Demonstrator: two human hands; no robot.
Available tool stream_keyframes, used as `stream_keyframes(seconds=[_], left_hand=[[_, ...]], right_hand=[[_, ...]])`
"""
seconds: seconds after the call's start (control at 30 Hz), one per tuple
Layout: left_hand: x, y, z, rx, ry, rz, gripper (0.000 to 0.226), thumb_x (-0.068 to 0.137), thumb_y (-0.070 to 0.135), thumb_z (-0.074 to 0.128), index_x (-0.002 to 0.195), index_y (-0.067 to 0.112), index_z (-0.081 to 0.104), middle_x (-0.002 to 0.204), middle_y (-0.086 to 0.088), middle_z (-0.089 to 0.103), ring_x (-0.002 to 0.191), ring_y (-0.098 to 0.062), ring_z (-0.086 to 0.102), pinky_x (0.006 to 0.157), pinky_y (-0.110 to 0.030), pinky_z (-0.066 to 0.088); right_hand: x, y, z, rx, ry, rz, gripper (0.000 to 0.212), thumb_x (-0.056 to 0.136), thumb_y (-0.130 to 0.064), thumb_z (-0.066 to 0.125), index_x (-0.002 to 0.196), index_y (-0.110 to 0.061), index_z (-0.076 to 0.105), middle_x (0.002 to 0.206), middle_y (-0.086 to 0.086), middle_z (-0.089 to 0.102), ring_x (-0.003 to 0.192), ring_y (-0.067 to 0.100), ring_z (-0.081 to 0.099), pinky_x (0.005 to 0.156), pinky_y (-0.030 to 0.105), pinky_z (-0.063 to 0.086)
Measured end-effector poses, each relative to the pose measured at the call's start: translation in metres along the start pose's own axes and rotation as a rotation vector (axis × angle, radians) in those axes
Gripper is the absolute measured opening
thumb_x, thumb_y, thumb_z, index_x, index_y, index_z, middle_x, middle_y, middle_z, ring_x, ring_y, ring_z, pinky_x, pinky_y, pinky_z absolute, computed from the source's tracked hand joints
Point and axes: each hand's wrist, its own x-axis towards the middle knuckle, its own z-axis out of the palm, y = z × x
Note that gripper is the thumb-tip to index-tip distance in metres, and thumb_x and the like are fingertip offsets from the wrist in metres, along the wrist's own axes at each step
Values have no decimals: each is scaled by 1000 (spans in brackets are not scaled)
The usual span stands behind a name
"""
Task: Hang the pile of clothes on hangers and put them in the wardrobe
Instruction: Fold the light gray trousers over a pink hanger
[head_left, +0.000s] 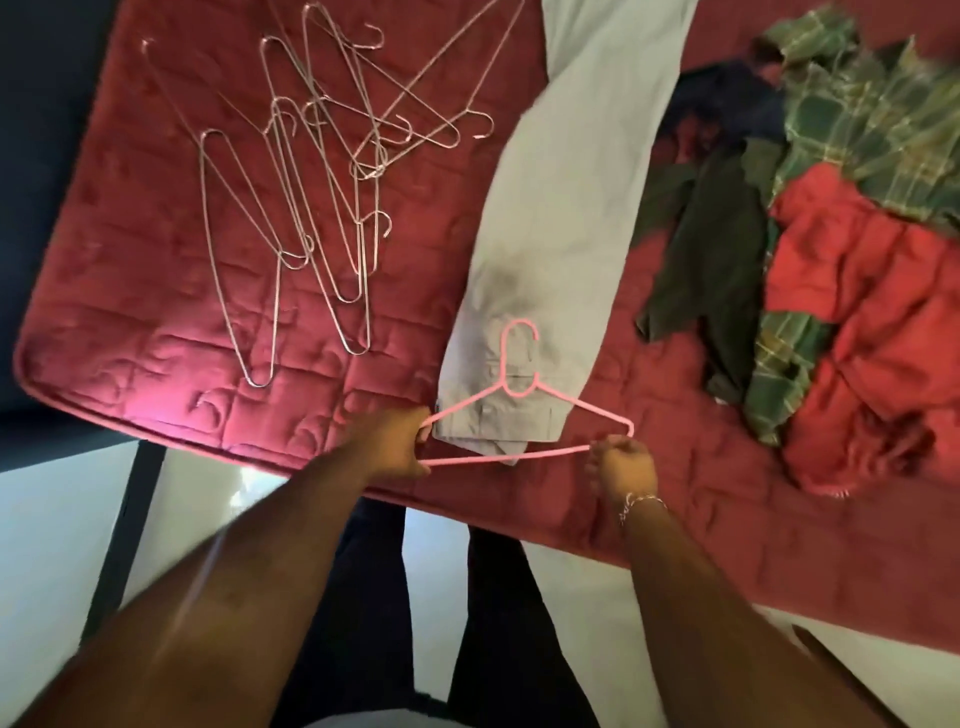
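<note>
Hands at work: your left hand (400, 441) grips the left corner of the pink hanger (524, 415), fingers curled round the wire where the shoulder meets the bottom bar. Your right hand (621, 465) pinches the hanger near its right corner, on the bottom bar, fingers bunched tight; a thin bracelet (641, 504) sits on that wrist.

You hold the hanger flat over the near end of the grey trousers (566, 208), hook pointing away from you. The trousers lie lengthwise on the red quilted mattress (156, 322), running from the near edge toward the far side, and their near end passes through the hanger's triangle, with the bottom bar crossing over the fabric.

To your left on the mattress lies a loose tangle of bare wire hangers (311, 182), well apart from the trousers. To your right sits the pile of clothes (841, 249): a green plaid piece, a red piece, a dark green one and something navy behind, all crumpled together.
</note>
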Motion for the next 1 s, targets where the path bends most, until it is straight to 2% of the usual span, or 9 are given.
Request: stream_keyframes(seconds=[0.1,0.23,0.33,0.4,0.53,0.63,0.73,0.83,1.0], left_hand=[[4,11,13,250,69,-53,45,80,28,73,116,22,47,96,-3,68,92,-33,70,66,-37,46],[14,20,24,382,68,-123,54,89,17,59,138,17,36,109,-8,68,99,-36,71,69,-41,46],[21,20,30,408,45,-138,54,92,13,52,143,16,32,114,-10,66,102,-38,69,71,-43,47],[21,20,30,400,52,-145,51,94,12,49,142,16,32,115,-12,65,102,-39,68,72,-45,47],[20,23,28,404,40,-159,51,95,8,46,143,14,28,115,-14,66,101,-39,68,69,-43,44],[21,21,29,407,36,-171,72,94,7,51,155,15,14,118,-16,64,102,-39,67,68,-45,46],[19,18,32,414,53,-166,83,94,10,54,160,20,4,123,-17,60,104,-38,65,66,-46,46],[18,16,32,405,56,-155,90,91,9,58,160,20,2,122,-16,59,101,-36,64,63,-45,46],[18,16,12,286,135,-169,87,88,4,58,158,23,9,118,-16,60,100,-39,65,68,-46,49]], right_hand=[[-1,26,6,-84,-1,-98,11,81,-26,67,88,-18,71,89,7,71,85,27,65,87,40,54],[-2,31,32,-198,-63,-237,41,85,-16,77,124,-10,65,111,5,70,100,23,66,82,23,42],[3,24,58,183,-104,-174,59,80,-9,80,133,-7,55,114,5,70,97,21,69,78,25,53],[6,15,74,477,-80,-25,60,75,-8,81,129,-2,57,98,5,71,76,17,67,66,29,55],[6,-3,103,718,-160,91,28,82,3,78,105,-4,66,99,16,72,71,22,68,51,27,54],[7,-4,123,562,-23,66,40,67,-19,88,98,-16,64,108,14,72,86,26,72,75,37,64],[2,-12,128,230,20,70,78,62,-47,86,123,-11,52,118,15,67,107,36,67,96,49,56],[-1,-19,128,68,71,75,59,86,-38,75,125,-5,45,110,15,67,106,36,65,94,43,52],[-16,-21,127,507,64,74,28,95,-10,58,121,-7,48,85,4,63,90,36,69,77,44,57]])
